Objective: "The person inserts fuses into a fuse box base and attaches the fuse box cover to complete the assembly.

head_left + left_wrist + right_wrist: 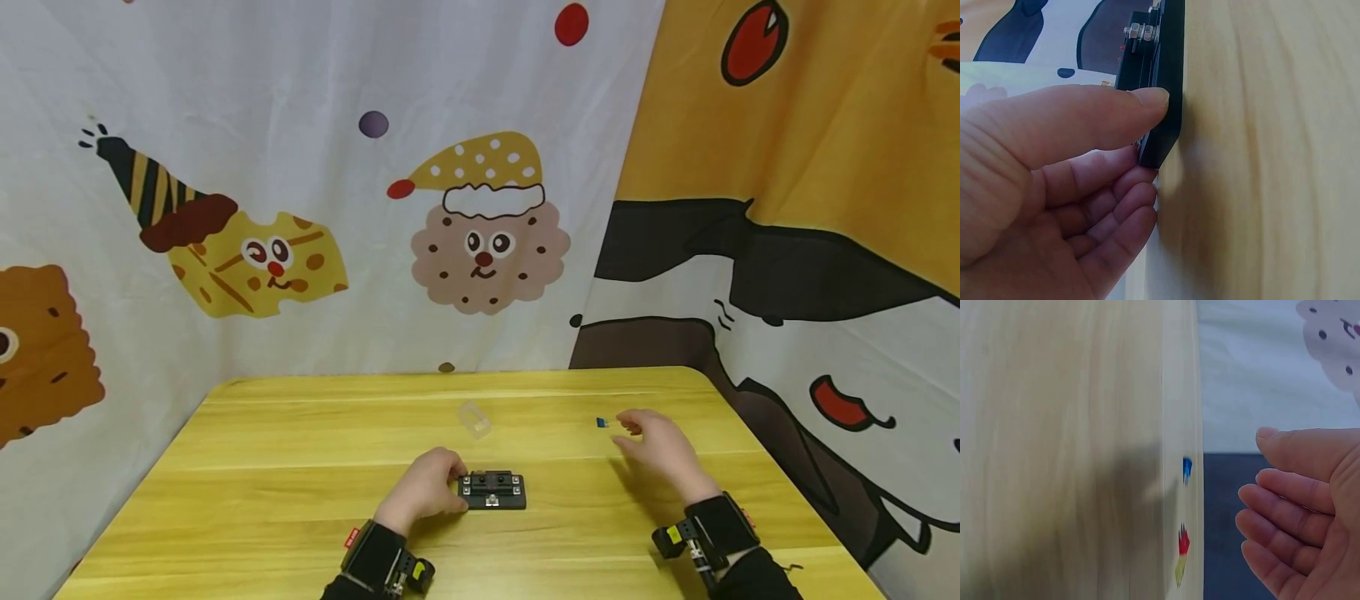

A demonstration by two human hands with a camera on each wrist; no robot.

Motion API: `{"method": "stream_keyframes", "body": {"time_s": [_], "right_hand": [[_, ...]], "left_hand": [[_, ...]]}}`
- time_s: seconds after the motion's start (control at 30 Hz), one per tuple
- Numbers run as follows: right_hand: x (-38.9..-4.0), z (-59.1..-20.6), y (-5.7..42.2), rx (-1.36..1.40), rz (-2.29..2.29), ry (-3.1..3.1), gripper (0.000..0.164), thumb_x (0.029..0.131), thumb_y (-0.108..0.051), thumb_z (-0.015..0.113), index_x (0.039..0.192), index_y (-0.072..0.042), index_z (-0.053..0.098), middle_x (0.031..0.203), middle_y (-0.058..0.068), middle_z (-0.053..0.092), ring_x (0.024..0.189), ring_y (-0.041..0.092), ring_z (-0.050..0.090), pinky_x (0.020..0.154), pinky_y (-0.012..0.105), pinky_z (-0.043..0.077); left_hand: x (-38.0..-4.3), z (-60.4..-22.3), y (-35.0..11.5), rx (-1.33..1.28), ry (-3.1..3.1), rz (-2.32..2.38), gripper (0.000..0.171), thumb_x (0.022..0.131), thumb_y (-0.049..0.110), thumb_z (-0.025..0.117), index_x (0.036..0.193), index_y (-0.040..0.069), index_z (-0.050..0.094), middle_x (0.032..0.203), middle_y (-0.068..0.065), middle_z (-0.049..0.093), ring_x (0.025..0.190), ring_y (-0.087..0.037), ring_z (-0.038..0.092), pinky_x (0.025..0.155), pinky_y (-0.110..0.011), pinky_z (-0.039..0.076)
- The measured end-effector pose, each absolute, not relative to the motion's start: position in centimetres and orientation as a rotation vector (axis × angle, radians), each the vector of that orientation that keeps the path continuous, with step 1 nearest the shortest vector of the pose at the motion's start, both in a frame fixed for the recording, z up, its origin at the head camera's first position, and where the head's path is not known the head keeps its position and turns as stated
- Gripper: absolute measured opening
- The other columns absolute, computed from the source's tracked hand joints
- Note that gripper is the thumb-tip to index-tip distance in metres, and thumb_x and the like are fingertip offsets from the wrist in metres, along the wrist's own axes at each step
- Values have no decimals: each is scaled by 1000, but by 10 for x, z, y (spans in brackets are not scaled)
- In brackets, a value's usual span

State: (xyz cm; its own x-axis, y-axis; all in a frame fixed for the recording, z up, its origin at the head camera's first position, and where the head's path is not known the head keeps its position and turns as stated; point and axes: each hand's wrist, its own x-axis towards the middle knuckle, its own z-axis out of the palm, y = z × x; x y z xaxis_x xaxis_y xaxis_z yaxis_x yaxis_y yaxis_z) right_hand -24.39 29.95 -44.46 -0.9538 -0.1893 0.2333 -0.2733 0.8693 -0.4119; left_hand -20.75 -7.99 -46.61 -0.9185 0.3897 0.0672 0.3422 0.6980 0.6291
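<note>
A black block with metal screw terminals [492, 492] lies on the table, and my left hand [427, 485] grips its left end. In the left wrist view my thumb [1110, 112] presses on the block [1163, 106] while the other fingers curl at its end. Bolts with nuts stick out of the block's raised part. My right hand [663, 450] hovers over the table's right side, thumb and fingers apart with nothing between them. Just left of its fingertips sits a small blue piece [602, 422]. The right wrist view shows this blue piece [1187, 467] with thin prongs.
A clear plastic cover [474, 419] lies on the wooden table [315, 433] behind the block. In the right wrist view a small red piece with prongs [1183, 540] and a yellow one [1180, 570] lie near the blue piece. A printed curtain [300, 125] hangs behind the table.
</note>
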Motion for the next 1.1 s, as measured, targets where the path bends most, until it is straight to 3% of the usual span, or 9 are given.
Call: {"method": "stream_keyframes", "body": {"time_s": [0.4, 1.1], "right_hand": [[-250, -445, 328, 285, 555, -2878, 35, 88, -11, 72, 117, 8, 65, 112, 27, 65, 99, 44, 61, 82, 55, 49], [-260, -457, 351, 280, 285, -2923, 23, 84, -10, 76, 104, 1, 72, 96, 16, 69, 91, 40, 63, 77, 53, 51]], "left_hand": [[-208, -465, -80, 619, 2835, 1030, 38, 62, 10, 89, 93, 3, 68, 88, -1, 57, 78, -16, 51, 76, -37, 46], [-205, -463, -80, 610, 2814, 1059, 40, 61, 8, 89, 93, 1, 67, 90, -4, 58, 80, -17, 52, 76, -39, 47]]}}
